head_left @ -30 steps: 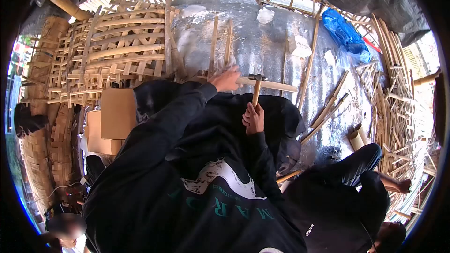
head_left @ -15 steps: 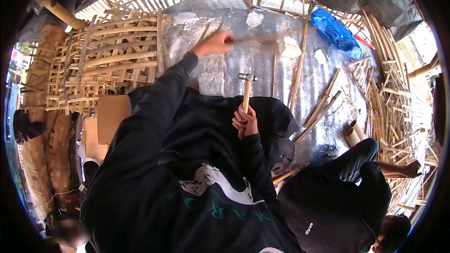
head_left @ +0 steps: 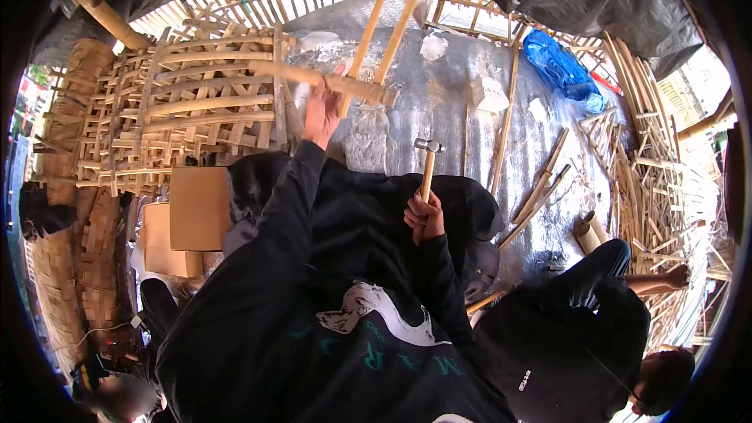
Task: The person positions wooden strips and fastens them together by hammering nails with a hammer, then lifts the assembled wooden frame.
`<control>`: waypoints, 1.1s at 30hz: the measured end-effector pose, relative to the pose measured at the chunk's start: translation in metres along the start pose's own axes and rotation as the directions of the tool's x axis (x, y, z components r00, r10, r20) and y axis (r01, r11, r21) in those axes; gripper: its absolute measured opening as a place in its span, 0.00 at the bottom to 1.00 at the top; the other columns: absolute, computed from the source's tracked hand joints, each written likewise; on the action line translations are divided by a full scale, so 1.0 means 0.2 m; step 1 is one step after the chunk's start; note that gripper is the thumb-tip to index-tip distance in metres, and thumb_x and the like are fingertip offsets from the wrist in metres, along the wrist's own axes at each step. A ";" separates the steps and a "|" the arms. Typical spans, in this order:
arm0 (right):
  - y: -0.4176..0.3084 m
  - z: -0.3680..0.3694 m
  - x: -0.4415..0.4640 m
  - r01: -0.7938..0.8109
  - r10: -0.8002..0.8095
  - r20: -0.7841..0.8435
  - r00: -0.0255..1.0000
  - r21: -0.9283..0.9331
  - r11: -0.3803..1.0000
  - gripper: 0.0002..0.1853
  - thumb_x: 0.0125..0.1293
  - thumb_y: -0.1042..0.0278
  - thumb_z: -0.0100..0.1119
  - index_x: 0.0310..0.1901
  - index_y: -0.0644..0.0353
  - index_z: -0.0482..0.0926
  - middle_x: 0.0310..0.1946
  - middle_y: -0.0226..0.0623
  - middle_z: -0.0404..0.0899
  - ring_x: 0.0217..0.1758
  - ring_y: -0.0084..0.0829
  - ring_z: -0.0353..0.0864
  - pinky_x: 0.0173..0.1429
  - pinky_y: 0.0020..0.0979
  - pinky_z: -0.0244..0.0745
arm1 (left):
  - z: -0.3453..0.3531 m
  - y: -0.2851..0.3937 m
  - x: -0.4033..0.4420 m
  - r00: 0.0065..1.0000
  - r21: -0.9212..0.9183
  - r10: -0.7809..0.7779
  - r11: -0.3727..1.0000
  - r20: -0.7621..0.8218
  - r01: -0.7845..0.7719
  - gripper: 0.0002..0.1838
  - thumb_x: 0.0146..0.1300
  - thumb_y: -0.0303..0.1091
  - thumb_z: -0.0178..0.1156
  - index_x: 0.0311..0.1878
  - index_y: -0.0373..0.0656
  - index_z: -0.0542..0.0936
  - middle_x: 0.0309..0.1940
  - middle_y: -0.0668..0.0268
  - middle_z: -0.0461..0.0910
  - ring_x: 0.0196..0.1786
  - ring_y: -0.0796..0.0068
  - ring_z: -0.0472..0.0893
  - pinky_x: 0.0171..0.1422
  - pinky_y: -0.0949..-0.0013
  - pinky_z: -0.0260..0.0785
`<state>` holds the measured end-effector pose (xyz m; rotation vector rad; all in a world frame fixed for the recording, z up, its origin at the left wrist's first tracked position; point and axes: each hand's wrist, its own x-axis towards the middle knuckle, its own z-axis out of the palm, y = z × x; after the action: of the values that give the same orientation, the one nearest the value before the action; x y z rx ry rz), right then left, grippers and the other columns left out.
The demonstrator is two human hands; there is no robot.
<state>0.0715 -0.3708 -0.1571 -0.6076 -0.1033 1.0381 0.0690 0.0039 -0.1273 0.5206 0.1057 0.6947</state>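
My left hand [head_left: 319,113] is closed at the joint of a bamboo frame piece. Its wide slat [head_left: 313,77] lies crosswise over the fingers, and two narrower bamboo strips [head_left: 384,16] slant upward from it, away from me. How they are joined cannot be made out. In my right hand [head_left: 424,215], near my chest, a hammer [head_left: 428,158] stands upright; the fingers wrap its wooden handle and the metal head points up. Before me is a shiny silver floor sheet [head_left: 439,110].
A woven bamboo lattice [head_left: 204,94] lies left, with cardboard boxes [head_left: 200,207] below it. A blue plastic bag [head_left: 560,70] and heaped bamboo strips [head_left: 650,157] lie right. Loose sticks [head_left: 540,184] rest on the sheet. One person [head_left: 564,345] sits close on my right; another is lower left.
My left hand has moved left and a little toward me. The bamboo piece, blurred before, now shows clearly with two strips pointing up. The hammer stays in my right hand.
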 end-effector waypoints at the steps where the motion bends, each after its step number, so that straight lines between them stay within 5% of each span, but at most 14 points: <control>1: 0.01 0.01 -0.01 0.032 -0.032 -0.016 0.999 0.006 0.999 0.08 0.74 0.71 0.61 0.41 0.52 0.70 0.19 0.20 0.58 0.15 0.15 0.53 0.20 0.24 0.50 | -0.03 -0.04 -0.06 1.000 -0.011 -0.005 1.000 -0.007 0.005 0.18 0.86 0.43 0.48 0.69 0.44 0.65 0.76 0.45 0.71 0.66 0.56 0.83 0.63 0.62 0.85; 5: 0.02 0.02 0.00 0.045 -0.046 -0.116 0.992 -0.010 0.999 0.08 0.70 0.74 0.60 0.45 0.54 0.70 0.20 0.19 0.56 0.14 0.14 0.51 0.20 0.24 0.48 | -0.19 -0.16 -0.19 0.996 0.086 0.034 0.996 -0.082 -0.027 0.17 0.86 0.42 0.48 0.70 0.48 0.65 0.74 0.44 0.73 0.63 0.55 0.84 0.62 0.60 0.84; 12: 0.01 0.03 0.00 -0.005 -0.017 -0.165 0.986 -0.131 0.991 0.09 0.70 0.76 0.59 0.42 0.53 0.68 0.19 0.19 0.57 0.14 0.14 0.51 0.19 0.23 0.47 | -0.33 -0.24 -0.34 0.948 0.178 -0.144 0.964 -0.284 0.200 0.14 0.84 0.37 0.53 0.66 0.46 0.69 0.70 0.51 0.79 0.66 0.51 0.83 0.70 0.50 0.80; 15: -0.01 0.07 0.00 -0.074 0.035 -0.212 0.977 -0.179 0.981 0.09 0.71 0.77 0.58 0.41 0.52 0.68 0.19 0.18 0.57 0.13 0.13 0.51 0.18 0.22 0.46 | -0.32 -0.20 -0.38 0.954 0.165 -0.153 0.966 -0.257 0.199 0.19 0.83 0.37 0.56 0.71 0.48 0.66 0.68 0.53 0.80 0.65 0.48 0.85 0.68 0.57 0.80; 20: -0.04 0.07 0.00 -0.063 0.016 -0.245 0.969 -0.185 0.981 0.10 0.71 0.78 0.59 0.40 0.52 0.68 0.19 0.18 0.58 0.13 0.12 0.51 0.18 0.21 0.46 | -0.23 -0.17 -0.38 0.966 0.028 -0.185 0.981 -0.181 0.193 0.18 0.79 0.31 0.60 0.66 0.41 0.69 0.63 0.59 0.77 0.69 0.40 0.80 0.67 0.38 0.83; 28: -0.02 0.10 0.02 -0.067 -0.028 -0.307 0.951 -0.294 0.953 0.09 0.69 0.75 0.60 0.42 0.51 0.68 0.20 0.17 0.59 0.14 0.11 0.52 0.18 0.20 0.47 | -0.12 -0.35 -0.31 0.951 0.006 0.101 0.995 -0.293 -0.104 0.19 0.81 0.28 0.57 0.70 0.48 0.67 0.67 0.62 0.77 0.74 0.50 0.77 0.67 0.42 0.82; 33: -0.03 0.11 0.02 -0.061 0.005 -0.298 0.955 -0.179 0.982 0.10 0.68 0.75 0.60 0.42 0.51 0.68 0.20 0.17 0.59 0.15 0.11 0.52 0.19 0.20 0.47 | -0.21 -0.38 -0.51 0.925 -0.053 0.012 0.998 -0.381 -0.035 0.21 0.80 0.27 0.58 0.70 0.52 0.67 0.67 0.59 0.79 0.75 0.53 0.76 0.71 0.41 0.78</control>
<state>0.0713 -0.3600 -0.1362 -0.9328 0.0745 0.9645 0.0238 -0.0922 -0.2087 0.3247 0.4431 0.8146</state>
